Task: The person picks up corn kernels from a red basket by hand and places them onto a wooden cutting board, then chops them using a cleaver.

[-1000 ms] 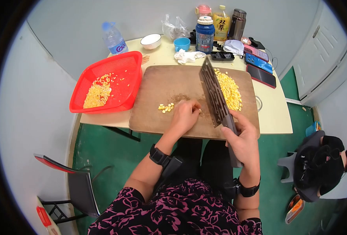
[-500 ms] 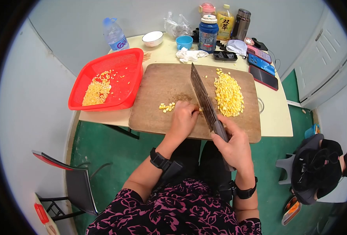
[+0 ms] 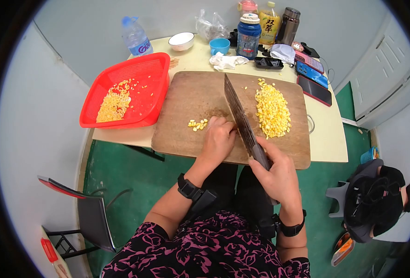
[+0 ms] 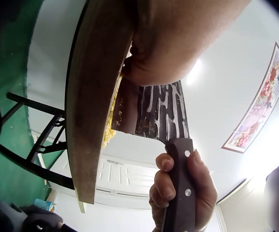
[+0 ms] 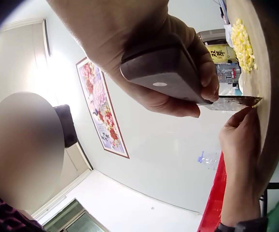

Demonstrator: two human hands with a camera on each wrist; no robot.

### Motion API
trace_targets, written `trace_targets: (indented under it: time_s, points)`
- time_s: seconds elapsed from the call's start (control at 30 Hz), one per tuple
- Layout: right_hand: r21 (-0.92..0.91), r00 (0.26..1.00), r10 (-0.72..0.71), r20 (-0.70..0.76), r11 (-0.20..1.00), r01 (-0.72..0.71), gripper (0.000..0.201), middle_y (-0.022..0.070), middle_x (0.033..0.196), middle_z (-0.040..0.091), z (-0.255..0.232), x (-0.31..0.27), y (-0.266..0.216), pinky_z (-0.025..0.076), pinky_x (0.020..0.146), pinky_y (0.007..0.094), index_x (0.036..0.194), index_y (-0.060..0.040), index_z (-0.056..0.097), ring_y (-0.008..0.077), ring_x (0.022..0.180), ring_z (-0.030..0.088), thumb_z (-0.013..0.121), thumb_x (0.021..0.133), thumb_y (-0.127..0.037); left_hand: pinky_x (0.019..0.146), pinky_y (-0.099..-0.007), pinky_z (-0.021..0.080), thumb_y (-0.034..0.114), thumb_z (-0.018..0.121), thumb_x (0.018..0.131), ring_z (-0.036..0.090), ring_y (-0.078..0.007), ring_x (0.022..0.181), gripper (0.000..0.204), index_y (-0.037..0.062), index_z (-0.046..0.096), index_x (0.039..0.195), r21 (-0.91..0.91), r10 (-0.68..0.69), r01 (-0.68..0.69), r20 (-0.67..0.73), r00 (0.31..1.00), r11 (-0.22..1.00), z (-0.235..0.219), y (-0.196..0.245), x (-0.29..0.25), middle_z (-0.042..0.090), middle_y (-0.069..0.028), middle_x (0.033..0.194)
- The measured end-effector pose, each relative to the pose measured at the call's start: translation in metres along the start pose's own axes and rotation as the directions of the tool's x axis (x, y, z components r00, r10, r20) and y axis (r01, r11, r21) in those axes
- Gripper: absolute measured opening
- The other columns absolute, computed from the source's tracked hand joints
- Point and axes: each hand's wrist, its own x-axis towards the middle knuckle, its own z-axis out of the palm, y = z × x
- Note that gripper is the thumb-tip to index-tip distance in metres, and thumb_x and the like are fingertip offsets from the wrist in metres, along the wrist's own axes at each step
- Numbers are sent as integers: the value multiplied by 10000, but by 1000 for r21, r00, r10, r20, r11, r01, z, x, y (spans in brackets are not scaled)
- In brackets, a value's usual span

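Note:
On the wooden board (image 3: 181,99), the left hand (image 3: 218,140) has its fingers curled and pinched at the blade's left side; what lies between the fingertips is mostly hidden. The right hand (image 3: 279,176) grips the dark handle of a broad cleaver (image 3: 242,118), its blade steeply tilted beside the left fingertips. The left wrist view shows fingers and thumb wrapped round the handle (image 4: 180,188); in the right wrist view the blade (image 5: 231,102) meets the board at the left fingertips. A large pile of yellow corn kernels (image 3: 273,111) lies right of the blade, a few kernels (image 3: 198,125) left of the hand.
Left of the board, a red basket (image 3: 161,88) holds finely chopped corn. Behind stand a white bowl (image 3: 181,41), a blue cup (image 3: 219,45), bottles and a black tray (image 3: 269,63). Phones (image 3: 314,90) lie at the right. A chair (image 3: 93,217) stands lower left.
The cleaver has moved left from beside the kernel pile to the left fingertips. A yellow kernel showed at those fingertips earlier and is now hardly visible. The left hand stays nearly in place.

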Motion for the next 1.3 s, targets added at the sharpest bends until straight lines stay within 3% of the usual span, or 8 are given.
trace_targets:
  time_s: [0.57,0.77,0.8,0.9,1.0,1.1,1.2,1.3]
  points:
    - [-160,1000,-3,11,987,4,433,241,793,628,12,26,-2,494,666,424,1200,-12,561,411,740,620,641,790,-126,719,-396,459,-8,657,685,537,-322,802,90,15,675,770,-11,-19,20,38,999,1000,-1,1,0,583,-128,764]
    - [38,990,80,-114,996,-76,464,247,921,649,15,39,18,503,738,395,1221,-6,556,380,833,644,647,784,-131,705,-392,454,-16,658,692,538,-317,780,107,12,684,792,-23,16,-16,0,1000,1000,1,-2,0,585,-125,743]
    - [-37,986,67,-150,997,-73,466,218,882,656,13,36,17,508,711,359,1223,-1,558,305,765,660,653,784,-122,688,-390,449,-26,661,688,539,-314,758,119,9,689,798,-32,30,-30,-21,999,999,2,-3,-1,585,-123,727]
    - [113,975,155,-160,984,-138,464,164,834,655,7,31,16,507,678,320,1218,10,561,202,705,635,661,776,-93,706,-374,452,-21,655,718,555,-302,779,107,7,689,815,-86,-15,14,-10,1000,996,2,-2,0,609,-123,754]
    - [262,984,140,-108,959,-107,465,93,780,634,4,25,19,482,579,272,1225,14,556,106,629,571,666,781,-68,723,-361,453,-21,644,740,568,-288,807,115,10,691,841,-191,-104,76,-145,984,979,1,-7,1,633,-123,793]
    - [430,979,197,47,881,-198,473,52,752,621,4,21,8,438,498,246,1245,10,542,82,557,535,667,794,-59,752,-353,446,-27,635,751,572,-281,828,127,20,693,853,-241,-199,134,-267,943,961,-6,-3,0,645,-122,827]
    - [424,976,205,75,879,-217,489,43,710,598,8,21,16,406,459,229,1270,12,520,70,510,506,662,807,-58,774,-367,437,6,643,753,564,-287,834,124,31,696,863,-54,-130,118,-347,929,992,-19,-14,-1,637,-118,832]
    - [404,973,226,41,887,-222,487,46,704,596,3,19,21,417,466,240,1273,11,520,77,513,511,654,810,-59,796,-378,426,61,661,755,559,-291,869,110,40,699,856,135,-184,225,-263,947,965,-47,-48,0,631,-121,855]
